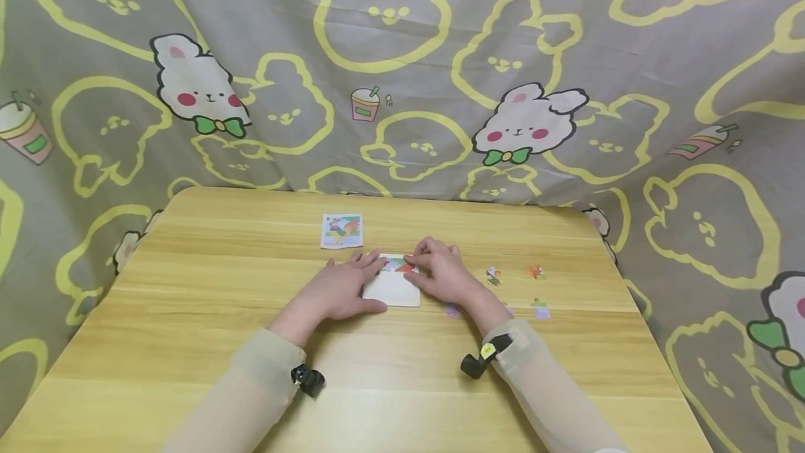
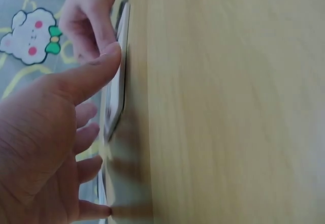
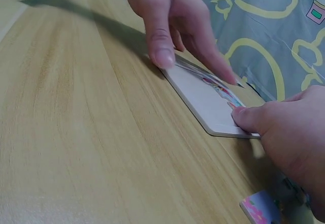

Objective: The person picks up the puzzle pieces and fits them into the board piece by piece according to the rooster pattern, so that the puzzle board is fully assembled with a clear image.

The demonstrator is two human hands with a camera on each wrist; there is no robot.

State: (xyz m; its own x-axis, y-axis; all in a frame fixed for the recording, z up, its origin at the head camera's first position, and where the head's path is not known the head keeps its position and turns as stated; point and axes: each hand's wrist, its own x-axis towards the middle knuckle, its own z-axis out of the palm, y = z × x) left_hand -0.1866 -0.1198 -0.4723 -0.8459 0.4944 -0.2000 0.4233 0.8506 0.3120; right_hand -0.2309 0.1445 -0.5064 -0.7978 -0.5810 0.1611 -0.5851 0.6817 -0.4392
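A white puzzle board [image 1: 391,292] lies on the table, with colourful jigsaw pieces [image 1: 391,264] along its far side. My left hand [image 1: 342,289] rests at the board's left side, fingers extended and spread. Its thumb touches the near-left corner, and its index fingertip reaches the far-left part. At the far-right part my right hand [image 1: 443,275] pinches a red and green puzzle piece [image 1: 405,267] between thumb and index finger, against the board. In the right wrist view, the right thumb [image 3: 246,118] lies on the board beside the pieces and the hand hides part of them.
Several loose puzzle pieces [image 1: 493,275] lie right of the board, some partly behind the right forearm. A square picture card [image 1: 342,231] lies beyond the left hand. A patterned curtain [image 1: 402,89] hangs behind the wooden table [image 1: 251,243].
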